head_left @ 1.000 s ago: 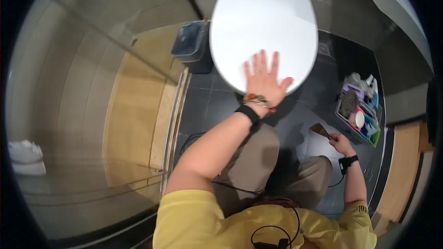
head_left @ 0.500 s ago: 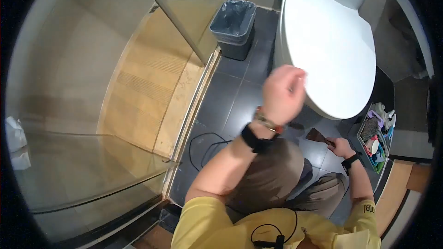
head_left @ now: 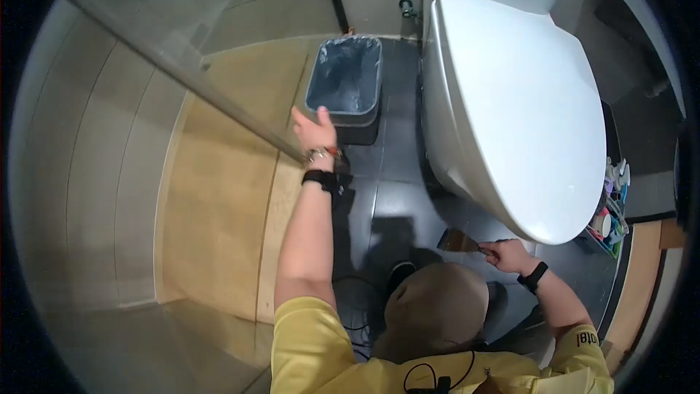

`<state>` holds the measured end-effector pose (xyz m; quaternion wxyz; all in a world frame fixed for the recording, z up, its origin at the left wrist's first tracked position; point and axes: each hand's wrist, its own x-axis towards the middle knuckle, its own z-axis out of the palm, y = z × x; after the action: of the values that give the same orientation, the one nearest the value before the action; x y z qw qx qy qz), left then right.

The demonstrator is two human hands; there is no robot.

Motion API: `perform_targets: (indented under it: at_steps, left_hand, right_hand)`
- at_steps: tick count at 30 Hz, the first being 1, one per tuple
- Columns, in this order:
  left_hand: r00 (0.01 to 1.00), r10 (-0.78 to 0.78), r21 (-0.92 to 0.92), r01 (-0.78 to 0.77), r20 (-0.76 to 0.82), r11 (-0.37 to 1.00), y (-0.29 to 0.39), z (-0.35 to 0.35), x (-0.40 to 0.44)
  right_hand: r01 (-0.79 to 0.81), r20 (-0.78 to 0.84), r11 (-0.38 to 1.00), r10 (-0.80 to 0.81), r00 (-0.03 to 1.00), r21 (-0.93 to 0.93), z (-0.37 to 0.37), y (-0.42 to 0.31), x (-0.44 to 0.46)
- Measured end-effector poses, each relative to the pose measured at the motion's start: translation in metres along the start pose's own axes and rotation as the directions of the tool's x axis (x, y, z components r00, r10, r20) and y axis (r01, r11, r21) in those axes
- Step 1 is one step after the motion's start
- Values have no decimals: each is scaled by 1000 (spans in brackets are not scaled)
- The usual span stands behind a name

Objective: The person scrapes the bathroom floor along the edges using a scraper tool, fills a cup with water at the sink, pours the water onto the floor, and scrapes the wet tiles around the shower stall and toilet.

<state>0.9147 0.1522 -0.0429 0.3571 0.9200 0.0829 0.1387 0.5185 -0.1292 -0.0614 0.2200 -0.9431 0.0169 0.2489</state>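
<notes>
My left hand (head_left: 315,131) is at the near left corner of a grey waste bin (head_left: 363,117) lined with a dark plastic bag. Its fingers are spread, and nothing shows in them; whether they touch the rim I cannot tell. Around the handle of a putty knife (head_left: 458,241), my right hand (head_left: 508,255) is closed. The knife's broad brownish blade points left, low over the dark floor tiles, in front of the toilet (head_left: 521,102), whose white lid is down.
A glass shower screen's metal rail (head_left: 182,76) crosses the left side above a tan shower floor (head_left: 219,211). At the right, a caddy of cleaning supplies (head_left: 609,222) stands partly behind the toilet lid. A dark cable lies near my knee.
My left hand has moved from beside the toilet lid leftward to the bin, and its curled fingers have spread. My right hand has shifted slightly left in view, still holding the putty knife.
</notes>
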Motion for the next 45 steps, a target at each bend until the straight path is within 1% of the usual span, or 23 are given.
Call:
perform_targets:
  at_steps: [1,2,3,5,7,8,10,11,13,15,17,18,20,25,27,28,31,36,38,39,40,43,45]
  left_hand:
    - [991,-128,37,127,40,991,-9,19,31]
    - [904,-263,58,259,336,964,-6,15,59]
    - [719,-476,-175,626,506,760,-4,16,58]
    - [650,-458,-277,712,606,645,-11,27,65]
    - [734,-373,-419,648,568,637,-18,21,49]
    - [783,-111,-540,517,613,664,-67,33,47]
    - [742,-380,-478,655,552,585,-78,13,3]
    - [730,-439,-311,644,524,699,-66,-27,-17]
    - [757,-355,-338,589,549,734,-100,-72,-55]
    - [731,-380,-338,627,568,702,-134,-115,-89]
    - [768,-261,-390,549,585,740,-154,-156,-124]
    - [736,-309,-281,558,602,781,-160,-176,-134]
    - [731,-293,-312,569,617,761,-177,-202,-157]
    - [713,-300,-216,536,634,816,-188,-233,-179]
    - [675,-204,-102,385,709,917,-177,-237,-177]
    - [673,-209,-94,384,709,919,-164,-236,-175]
    - [618,-154,-12,255,771,967,-109,-220,-169]
    - [376,19,7,-67,927,998,-1,-165,-188]
    - [288,118,-53,-225,950,973,29,-134,-205]
    - [225,182,-106,-310,957,945,45,-117,-218]
    - [180,199,-134,-320,963,938,65,-103,-233]
    - [-4,255,-237,-392,967,889,115,-52,-289]
    - [-19,220,-213,-327,975,921,133,-29,-312]
  right_hand:
    - [-4,39,1000,4,999,2,3,-3,4]
    - [-23,60,1000,23,998,3,7,-6,8]
    - [-31,47,1000,30,998,3,13,-5,9]
    - [-50,67,998,48,997,24,22,-4,15]
    - [-40,41,995,37,998,91,23,-4,19]
    - [-28,23,988,25,999,154,20,-4,21]
    - [-30,14,989,28,1000,147,22,-4,19]
    - [-40,20,988,37,999,150,22,-6,20]
    - [-30,16,989,28,999,148,24,-4,18]
    - [-24,11,989,23,1000,147,26,-3,16]
    - [-23,49,998,19,999,65,32,1,14]
    - [-18,50,998,14,999,68,34,2,12]
    - [42,79,999,-43,996,20,39,3,7]
    - [68,93,997,-71,993,30,48,-2,-9]
    - [75,96,997,-79,992,36,50,-5,-19]
    - [67,103,997,-69,992,27,48,-10,-24]
    - [72,153,997,-66,986,-38,64,-4,-40]
    - [84,333,991,-44,942,-106,125,18,-71]
    - [211,123,976,-203,971,-54,140,19,-88]
    - [185,114,982,-179,977,-38,146,23,-93]
    - [343,-136,940,-340,930,-5,149,24,-100]
    - [313,-174,939,-288,942,142,155,37,-129]
    - [275,-230,941,-228,946,198,161,34,-133]
